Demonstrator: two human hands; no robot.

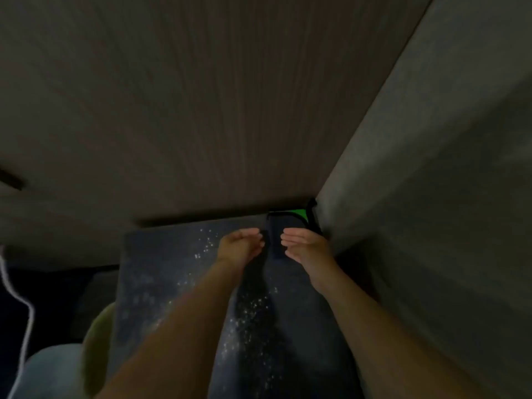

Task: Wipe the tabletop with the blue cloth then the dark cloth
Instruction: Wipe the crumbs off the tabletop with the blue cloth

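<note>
The dark blue speckled tabletop point(178, 272) runs away from me in dim light. My left hand point(240, 244) and my right hand point(306, 246) hover over its far end, palms turned toward each other and fingers loosely bent. A narrow dark cloth-like strip point(276, 240) lies between them. My right fingertips reach its edge, but the gloom hides whether they grip it. My left hand stays just apart from the strip and holds nothing. No blue cloth shows in view.
A black object with a bright green patch point(298, 213) sits in the far right corner. A wood-grain panel point(201, 96) rises behind the table, and a grey wall point(431, 168) closes the right side. A white cord point(27, 312) hangs at left.
</note>
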